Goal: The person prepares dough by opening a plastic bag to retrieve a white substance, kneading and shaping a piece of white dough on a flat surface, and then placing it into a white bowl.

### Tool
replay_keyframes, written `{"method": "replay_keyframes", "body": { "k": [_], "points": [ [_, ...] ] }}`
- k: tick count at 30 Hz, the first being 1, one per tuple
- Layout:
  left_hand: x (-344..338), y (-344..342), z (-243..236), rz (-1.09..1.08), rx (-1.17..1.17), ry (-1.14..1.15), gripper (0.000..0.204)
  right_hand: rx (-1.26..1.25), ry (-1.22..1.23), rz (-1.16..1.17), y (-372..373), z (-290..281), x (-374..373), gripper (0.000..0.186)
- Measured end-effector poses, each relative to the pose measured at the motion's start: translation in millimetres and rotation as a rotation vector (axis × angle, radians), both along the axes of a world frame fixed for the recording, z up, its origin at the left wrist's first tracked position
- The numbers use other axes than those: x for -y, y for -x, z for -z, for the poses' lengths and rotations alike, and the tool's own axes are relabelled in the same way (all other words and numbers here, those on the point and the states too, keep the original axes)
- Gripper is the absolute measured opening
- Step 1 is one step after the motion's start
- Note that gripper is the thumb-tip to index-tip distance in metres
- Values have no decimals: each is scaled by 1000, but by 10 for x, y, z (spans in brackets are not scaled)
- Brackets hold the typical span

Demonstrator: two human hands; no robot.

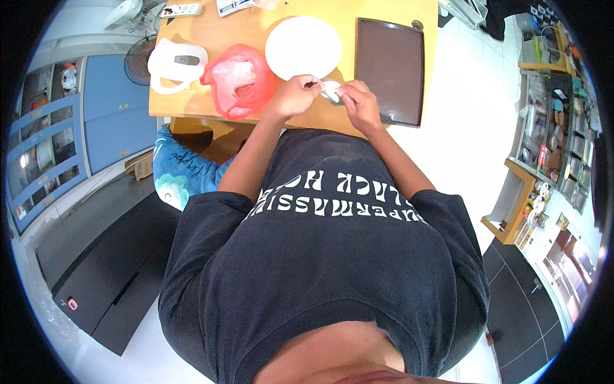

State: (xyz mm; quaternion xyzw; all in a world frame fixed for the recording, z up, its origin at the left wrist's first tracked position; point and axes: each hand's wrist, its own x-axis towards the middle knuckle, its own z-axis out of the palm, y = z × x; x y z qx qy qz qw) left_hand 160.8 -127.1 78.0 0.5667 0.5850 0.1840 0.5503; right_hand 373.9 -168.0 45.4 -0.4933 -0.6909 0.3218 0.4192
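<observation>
Black shirt (pixel 332 269), packet (pixel 330 90) between fingers (pixel 351 91)

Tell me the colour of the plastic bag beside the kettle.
The plastic bag is see-through pinkish red, best seen in the head view.

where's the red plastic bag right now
In the head view, the red plastic bag sits on the table between the white kettle and the round white disc, left of the person's left hand.

The bag (pixel 249 96) is crinkled plastic, the table (pixel 246 31) smooth wood.
</observation>
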Motion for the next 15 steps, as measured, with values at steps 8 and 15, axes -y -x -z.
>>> {"method": "replay_keyframes", "body": {
  "k": [8, 15],
  "points": [
    [236, -108, 609, -123, 37, 136, 24, -82, 90, 47, 83, 564, 107, 10],
    [318, -264, 888, -170, 125, 181, 25, 89, 132, 71, -45, 749, 180, 14]
  ]
}}
